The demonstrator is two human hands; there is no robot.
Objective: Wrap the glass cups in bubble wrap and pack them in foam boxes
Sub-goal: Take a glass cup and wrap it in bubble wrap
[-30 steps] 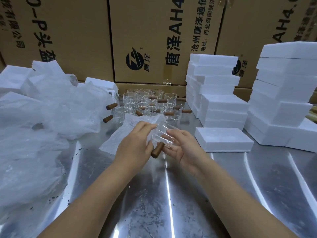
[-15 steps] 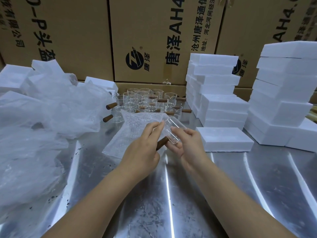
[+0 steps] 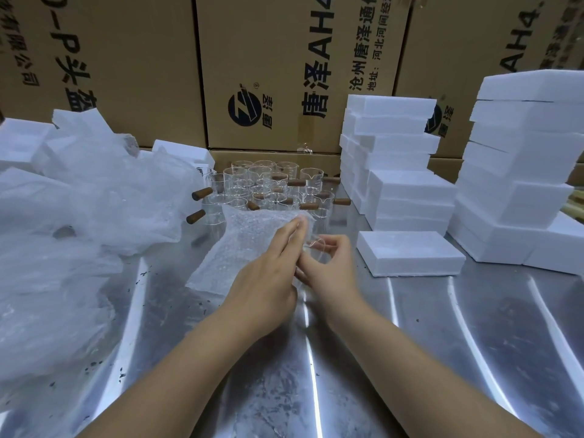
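At the left of the frame, a heap of loose plastic film covers that side of a metal table. Centre left, a bubble wrap sheet is raised off the table. The left hand lies against it, fingers straight and together, pressing the sheet toward a glass cup at mid-frame. Just right of centre, the right hand has its fingers curled around that cup, and the cup's handle is hidden. Wrapping looks barely begun: the sheet touches the cup but does not enclose it. Above the hands, many unwrapped cups with brown handles stand clustered. To the right, one foam box lies flat near the hands. No wrapped cup shows anywhere, so packing seems not yet started. At far right rise stacks of foam boxes.
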